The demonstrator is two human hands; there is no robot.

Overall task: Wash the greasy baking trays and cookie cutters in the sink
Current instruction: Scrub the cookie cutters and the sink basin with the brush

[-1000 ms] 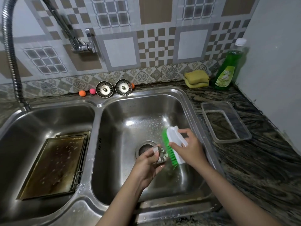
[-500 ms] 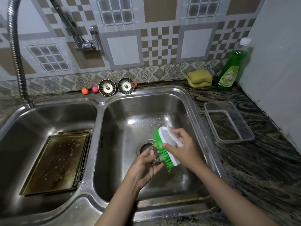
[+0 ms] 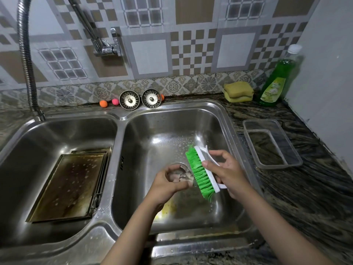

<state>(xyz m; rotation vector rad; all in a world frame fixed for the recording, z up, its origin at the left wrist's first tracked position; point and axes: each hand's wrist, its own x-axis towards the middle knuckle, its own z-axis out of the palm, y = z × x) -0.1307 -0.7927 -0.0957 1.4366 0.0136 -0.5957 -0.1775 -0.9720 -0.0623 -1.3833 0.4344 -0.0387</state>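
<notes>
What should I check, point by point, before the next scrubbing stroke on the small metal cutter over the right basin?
1. Left hand grips the small metal cookie cutter: ok.
2. Right hand holds the white brush with green bristles: ok.
3. Bristles meet the cutter: ok, they touch its right side.
4. Work is over the right steel basin: ok.
5. Cutter free of grease: cannot tell, it is blurred.
6. Brown greasy baking trays in the left basin washed: not ok, stains and suds remain.
</notes>
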